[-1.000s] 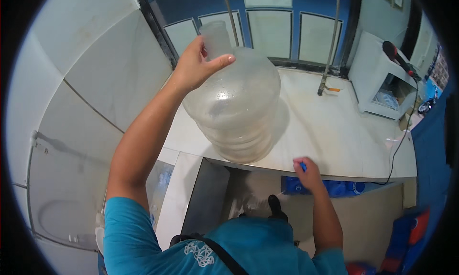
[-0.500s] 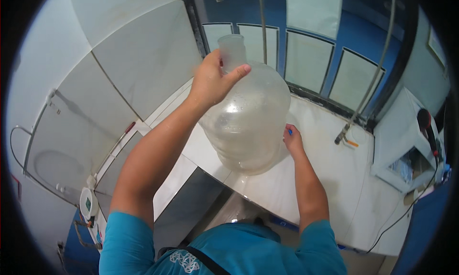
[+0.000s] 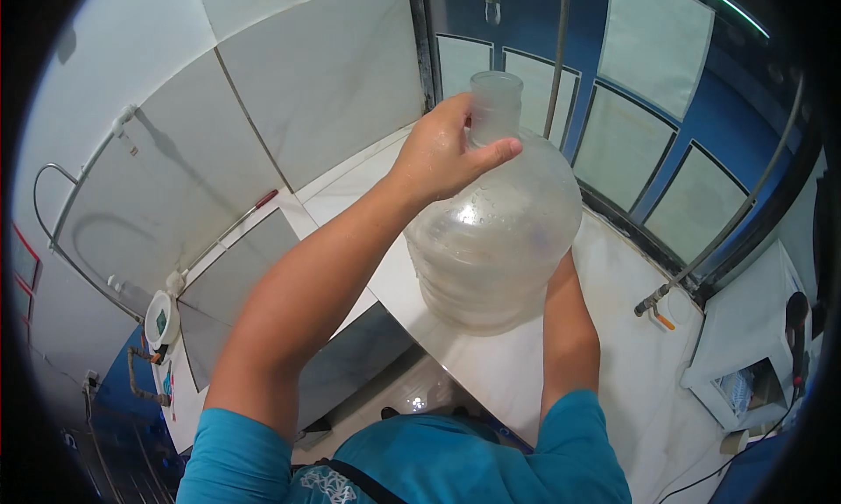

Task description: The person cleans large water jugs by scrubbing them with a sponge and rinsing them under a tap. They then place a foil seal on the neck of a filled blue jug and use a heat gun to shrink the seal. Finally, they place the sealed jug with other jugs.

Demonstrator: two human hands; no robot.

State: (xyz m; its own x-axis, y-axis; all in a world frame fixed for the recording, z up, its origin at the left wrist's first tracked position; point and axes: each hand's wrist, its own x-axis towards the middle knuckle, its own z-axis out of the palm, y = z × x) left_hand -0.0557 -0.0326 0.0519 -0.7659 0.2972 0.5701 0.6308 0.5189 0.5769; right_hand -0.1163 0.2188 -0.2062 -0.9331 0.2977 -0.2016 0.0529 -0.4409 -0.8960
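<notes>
A large, clear water jug [image 3: 499, 232] stands on the white counter [image 3: 644, 390], its neck up and small drops on its wet shoulder. My left hand [image 3: 442, 153] is closed around the neck, with the thumb across the near side. From the lower right my right forearm [image 3: 571, 337] reaches past the jug's right side. My right hand is hidden behind the jug, so I cannot see its fingers or what they hold.
Right of the jug is a tap [image 3: 650, 304] with an orange lever on a long pipe, and beyond it a white box-like stand [image 3: 745, 337]. A red-handled rod [image 3: 263, 199] lies along the left ledge, near a small white bowl [image 3: 161, 318]. A clear nozzle [image 3: 492, 6] hangs at the back.
My right hand, which showed beside the jug with something small and blue in its fingers, has gone behind it. The view has shifted; my left hand keeps its hold on the neck.
</notes>
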